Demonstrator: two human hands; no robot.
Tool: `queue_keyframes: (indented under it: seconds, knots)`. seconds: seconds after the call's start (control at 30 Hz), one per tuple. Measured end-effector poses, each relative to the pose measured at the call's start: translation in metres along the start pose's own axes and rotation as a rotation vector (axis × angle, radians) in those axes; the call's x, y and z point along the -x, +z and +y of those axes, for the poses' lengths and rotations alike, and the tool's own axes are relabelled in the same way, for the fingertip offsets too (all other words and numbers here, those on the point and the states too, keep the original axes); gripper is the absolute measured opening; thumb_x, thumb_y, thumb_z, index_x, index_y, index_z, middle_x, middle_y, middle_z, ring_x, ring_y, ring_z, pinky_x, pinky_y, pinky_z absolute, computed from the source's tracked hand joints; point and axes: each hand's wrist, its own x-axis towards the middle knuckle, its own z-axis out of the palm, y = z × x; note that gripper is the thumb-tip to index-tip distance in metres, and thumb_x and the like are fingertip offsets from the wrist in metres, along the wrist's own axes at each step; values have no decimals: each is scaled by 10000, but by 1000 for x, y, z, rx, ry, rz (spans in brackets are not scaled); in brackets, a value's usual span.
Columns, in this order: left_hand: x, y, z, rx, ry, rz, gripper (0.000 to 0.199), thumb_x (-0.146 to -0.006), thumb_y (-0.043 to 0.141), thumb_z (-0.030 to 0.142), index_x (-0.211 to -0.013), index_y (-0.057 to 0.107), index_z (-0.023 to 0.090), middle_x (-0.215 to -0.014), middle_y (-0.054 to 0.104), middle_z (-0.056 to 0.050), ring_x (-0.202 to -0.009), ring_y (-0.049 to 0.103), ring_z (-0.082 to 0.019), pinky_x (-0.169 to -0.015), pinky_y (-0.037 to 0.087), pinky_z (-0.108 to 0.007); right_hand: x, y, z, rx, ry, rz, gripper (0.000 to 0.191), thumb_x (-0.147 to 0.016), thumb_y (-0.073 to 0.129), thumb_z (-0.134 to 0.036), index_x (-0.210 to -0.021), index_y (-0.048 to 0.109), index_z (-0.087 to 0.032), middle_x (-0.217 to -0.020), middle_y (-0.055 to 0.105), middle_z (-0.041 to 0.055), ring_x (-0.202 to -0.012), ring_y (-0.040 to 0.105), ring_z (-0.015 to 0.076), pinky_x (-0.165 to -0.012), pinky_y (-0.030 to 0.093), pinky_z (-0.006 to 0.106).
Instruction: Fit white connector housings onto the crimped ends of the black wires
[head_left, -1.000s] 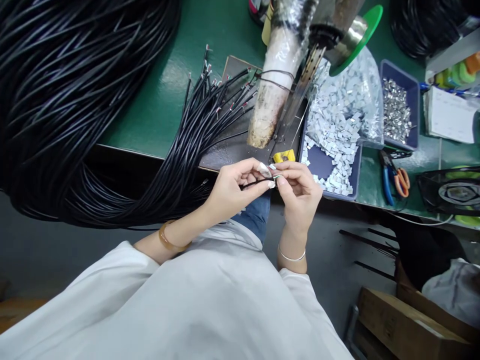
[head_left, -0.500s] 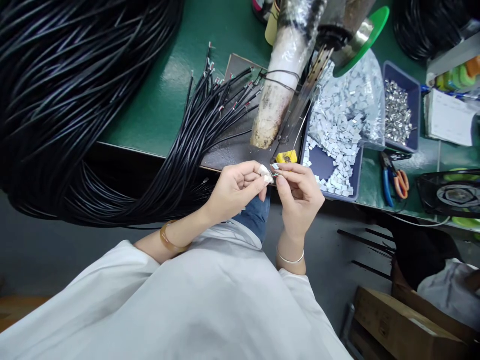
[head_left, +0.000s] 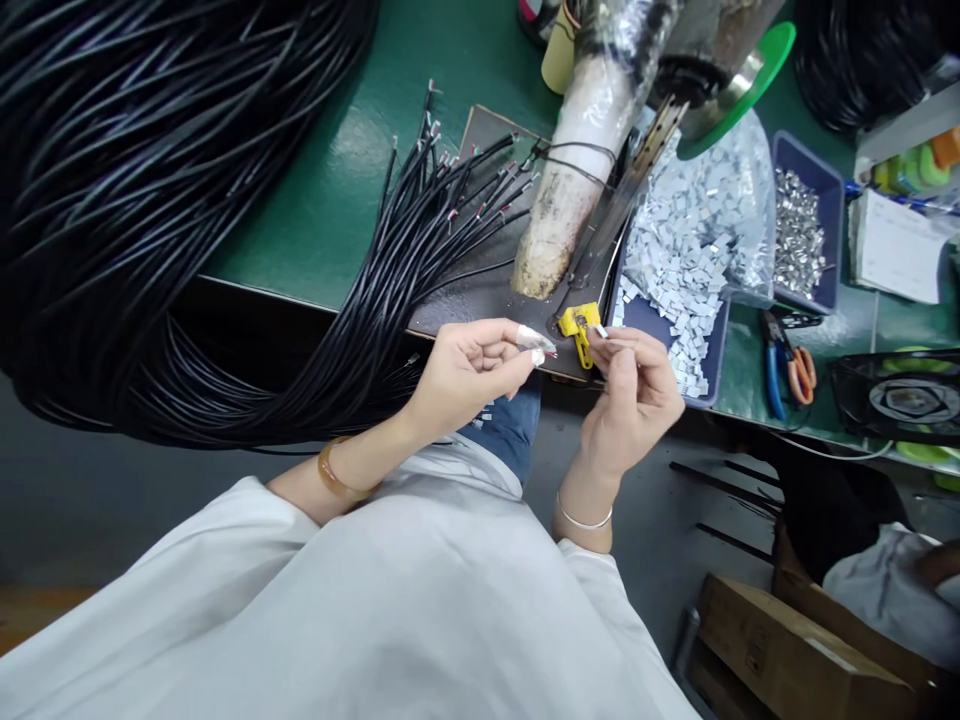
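My left hand (head_left: pixel 472 372), with white wraps on its fingertips, is closed on a cable end; thin coloured wires (head_left: pixel 553 352), one of them red, stick out past the fingers. The rest of that cable is hidden by the hand. My right hand (head_left: pixel 634 390) is a little way to the right, pinching a small white rectangular piece (head_left: pixel 601 331) between thumb and fingertips. Behind the right fingertips lies a yellow clip-like part (head_left: pixel 579 325) below a metal arm (head_left: pixel 626 180). Stripped black cables (head_left: pixel 420 230) lie fanned out beyond the left hand.
A blue tray (head_left: pixel 716 375) of small white pieces with a plastic bag stands right of the board (head_left: pixel 450 310). Another tray (head_left: pixel 831 220) holds metal parts. Pliers (head_left: pixel 787 365), a fan (head_left: pixel 911 390) and a wrapped tube (head_left: pixel 562 200) are near. A cable bundle (head_left: pixel 150 180) fills the left.
My right hand has moved right, away from the left hand's wires, with the small white piece at its fingertips. The left hand has stayed nearly still. More of the yellow part now shows.
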Motion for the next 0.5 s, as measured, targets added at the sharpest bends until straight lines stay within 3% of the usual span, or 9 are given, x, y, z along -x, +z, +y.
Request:
queue_keyframes:
  seconds: [0.13,0.33,0.43,0.5]
  knots:
    - [-4,1,-1,-14,36,58,70,-710,728,192,-729,703,130,-556,558,24,-481,448,-41,-443,334,-155,4,-1,-15,143,-186,-23,199,-959,492,-192,-995,666,-282,-987,697,19,-952,698,187,-821,622,410]
    - [-6,0,1,-49,53,7,89,-706,705,175,-662,632,148,-512,432,54,-466,342,-34,-445,259,-173,9,0,-14,329,-423,-103,179,-862,643,-158,-970,647,-300,-967,745,12,-872,729,204,-761,629,412]
    - [-6,-1,1,-38,58,11,104,-693,694,157,-636,607,152,-513,438,54,-472,351,-38,-452,274,-172,9,1,-9,327,-438,-148,154,-865,640,-162,-953,641,-288,-936,750,12,-855,733,194,-756,627,397]
    - [-7,-2,1,-9,60,18,93,-694,692,159,-641,617,152,-528,482,46,-479,381,-43,-459,302,-172,9,2,-8,276,-360,-152,126,-878,626,-166,-941,632,-275,-903,743,12,-843,733,184,-733,628,371]
